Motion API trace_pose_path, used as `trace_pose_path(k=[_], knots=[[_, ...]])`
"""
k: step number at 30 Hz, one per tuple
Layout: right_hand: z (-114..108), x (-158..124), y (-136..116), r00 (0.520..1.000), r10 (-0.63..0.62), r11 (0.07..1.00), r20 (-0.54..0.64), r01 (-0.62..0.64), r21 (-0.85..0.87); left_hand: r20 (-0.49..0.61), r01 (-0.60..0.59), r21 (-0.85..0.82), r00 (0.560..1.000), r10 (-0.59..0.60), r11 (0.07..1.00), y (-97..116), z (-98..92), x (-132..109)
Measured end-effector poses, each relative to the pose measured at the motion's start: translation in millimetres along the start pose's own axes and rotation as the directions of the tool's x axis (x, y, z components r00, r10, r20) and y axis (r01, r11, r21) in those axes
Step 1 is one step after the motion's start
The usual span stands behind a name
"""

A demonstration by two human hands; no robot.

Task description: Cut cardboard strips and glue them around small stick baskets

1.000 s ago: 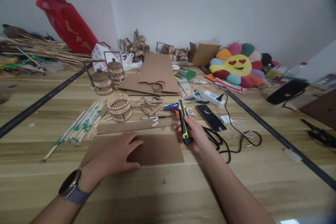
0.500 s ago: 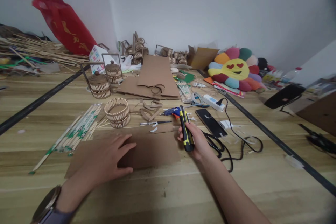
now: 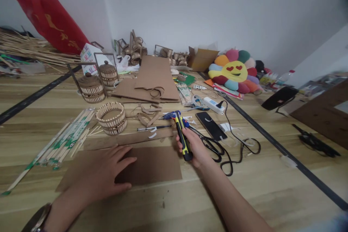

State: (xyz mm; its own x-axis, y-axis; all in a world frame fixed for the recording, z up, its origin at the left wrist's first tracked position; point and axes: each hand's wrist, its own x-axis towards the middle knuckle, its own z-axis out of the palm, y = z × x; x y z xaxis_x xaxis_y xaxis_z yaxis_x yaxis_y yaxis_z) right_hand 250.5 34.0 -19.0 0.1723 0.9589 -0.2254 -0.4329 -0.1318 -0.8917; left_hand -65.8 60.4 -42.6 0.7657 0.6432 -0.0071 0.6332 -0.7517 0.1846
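My left hand (image 3: 104, 172) lies spread over the left part of a flat brown cardboard piece (image 3: 154, 165), its fingers apart. In my right hand (image 3: 193, 146) is a yellow-and-black utility knife (image 3: 182, 136), pointing away from me, just off the cardboard's right corner. Whether its blade is out I cannot tell. A narrow cardboard strip (image 3: 130, 139) lies behind the piece, with a thin gap between. A pen (image 3: 153, 128) rests beyond the strip. The blue glue gun (image 3: 169, 116) is partly hidden behind the knife. To the left stands a round basket (image 3: 111, 119) of small wooden sticks.
Bagged sticks (image 3: 69, 136) lie at left, near two lidded baskets (image 3: 91, 88). Larger cardboard sheets (image 3: 157, 74) are farther back. At right are a phone (image 3: 211, 126), a power strip (image 3: 214, 105), looped black cable (image 3: 228, 165) and a flower cushion (image 3: 233, 70).
The cardboard piece has slid toward me with my left hand on it, and a gap now shows before the narrow strip. My right hand keeps the knife. The view has shifted slightly right.
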Motion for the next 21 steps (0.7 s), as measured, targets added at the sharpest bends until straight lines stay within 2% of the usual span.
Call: trace_pose_path(k=[4, 12, 21], knots=[[1.3, -0.4, 2.6, 1.0, -0.015, 0.999, 0.018, 0.016, -0.029, 0.005, 0.019, -0.032, 1.0, -0.019, 0.999, 3.0, -0.3, 1.5], [2.8, -2.2, 4.8, 0.999, -0.028, 0.998, 0.043, 0.031, -0.063, 0.091, 0.062, -0.041, 0.994, -0.058, 0.997, 10.6, -8.5, 4.2], [5.1, -4.3, 5.4, 0.998, -0.031, 0.998, 0.054, 0.033, -0.047, 0.054, 0.02, -0.073, 0.998, -0.016, 0.997, 8.9, -7.8, 2.0]])
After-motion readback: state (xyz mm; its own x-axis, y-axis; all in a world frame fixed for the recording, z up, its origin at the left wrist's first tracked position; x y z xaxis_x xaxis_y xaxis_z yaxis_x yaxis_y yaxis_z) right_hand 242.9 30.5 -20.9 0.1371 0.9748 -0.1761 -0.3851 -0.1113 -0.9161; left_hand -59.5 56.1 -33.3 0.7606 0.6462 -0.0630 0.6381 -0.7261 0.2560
